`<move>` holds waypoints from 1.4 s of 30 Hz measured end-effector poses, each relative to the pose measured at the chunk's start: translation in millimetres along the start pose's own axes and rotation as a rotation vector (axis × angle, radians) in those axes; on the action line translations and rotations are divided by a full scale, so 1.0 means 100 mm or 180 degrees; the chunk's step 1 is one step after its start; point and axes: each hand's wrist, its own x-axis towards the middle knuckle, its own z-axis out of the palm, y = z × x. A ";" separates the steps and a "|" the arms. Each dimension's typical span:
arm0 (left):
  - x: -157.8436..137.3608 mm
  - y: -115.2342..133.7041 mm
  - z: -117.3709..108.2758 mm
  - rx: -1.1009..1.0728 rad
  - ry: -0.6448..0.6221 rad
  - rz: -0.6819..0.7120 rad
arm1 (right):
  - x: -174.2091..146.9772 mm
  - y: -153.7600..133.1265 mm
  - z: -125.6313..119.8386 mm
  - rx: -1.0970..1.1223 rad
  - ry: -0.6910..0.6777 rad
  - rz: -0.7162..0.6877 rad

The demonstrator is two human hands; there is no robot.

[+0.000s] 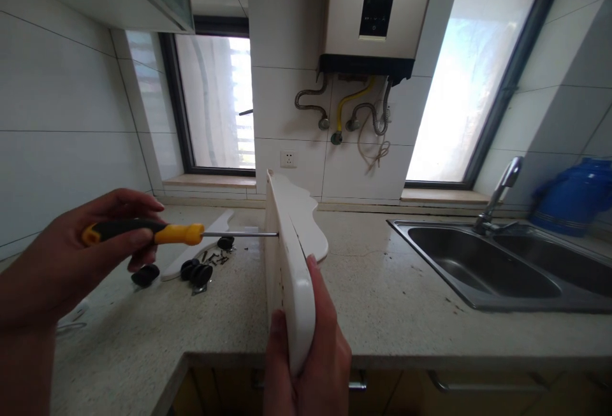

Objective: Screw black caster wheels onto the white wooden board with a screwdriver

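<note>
I am gripping a smooth white, thick-edged panel (300, 292) in my right hand (327, 346), thumb on one face and fingers on the other, closed around its rounded near end. It is standing on edge, pointing away from me over the pale, speckled stone tabletop (382, 301), with a flat white wavy-edged piece (303, 212) reaching out on its right side. How much of its weight the tabletop is carrying, I cannot tell. My left hand (90, 257) is closing loosely around a yellow-and-black screwdriver (184, 234), its thin metal shaft lying level and its tip meeting the panel's left face.

I am judging the panel to be stiff and fairly light, likely slippery on its glossy side and prone to tipping or twisting under a sideways push. The thick rounded end is offering the surest hold; the thin wavy edge is looking easier to chip. The screwdriver is best taken by its fat handle. Beside it, black round castors (201, 274) and small dark screws (220, 258) are lying loose, ready to roll.
</note>
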 end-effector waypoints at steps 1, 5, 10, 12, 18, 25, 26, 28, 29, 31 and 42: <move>0.01 0.02 0.02 -0.0018 0.0008 -0.0031 | 0.02 -0.01 -0.01 0.0049 -0.0002 -0.0029; 0.04 0.08 0.09 0.0042 -0.0043 -0.0256 | 0.04 0.00 0.00 0.0076 0.0033 -0.0020; 0.01 0.10 0.04 0.0175 -0.0393 0.0028 | 0.02 0.02 0.00 -0.0024 0.0079 -0.0014; -0.01 0.13 0.02 0.0250 -0.0443 0.0154 | 0.03 0.03 0.00 -0.0096 0.0133 0.0042; -0.05 0.32 0.12 0.0099 -0.0448 -0.0245 | -0.02 0.04 -0.01 -0.0118 0.0143 0.0265; -0.07 0.28 0.01 0.0386 -0.0430 0.0294 | -0.03 0.04 -0.02 -0.0256 0.0101 0.0343; -0.07 0.28 0.01 0.0402 -0.0384 0.0260 | -0.02 0.03 -0.02 -0.0208 0.0112 0.0324; -0.06 0.31 0.04 0.0395 -0.0272 0.0062 | -0.01 0.01 0.01 -0.0137 0.0153 0.0265; -0.06 0.33 0.07 0.0377 -0.0217 -0.0076 | 0.00 0.00 0.02 -0.0111 0.0169 0.0234; -0.05 0.35 0.09 0.0334 -0.0131 -0.0265 | -0.01 -0.01 0.05 -0.0040 0.0175 0.0200; -0.01 0.15 -0.03 0.0464 -0.0506 0.0184 | -0.30 0.24 0.06 0.0018 0.0329 0.0789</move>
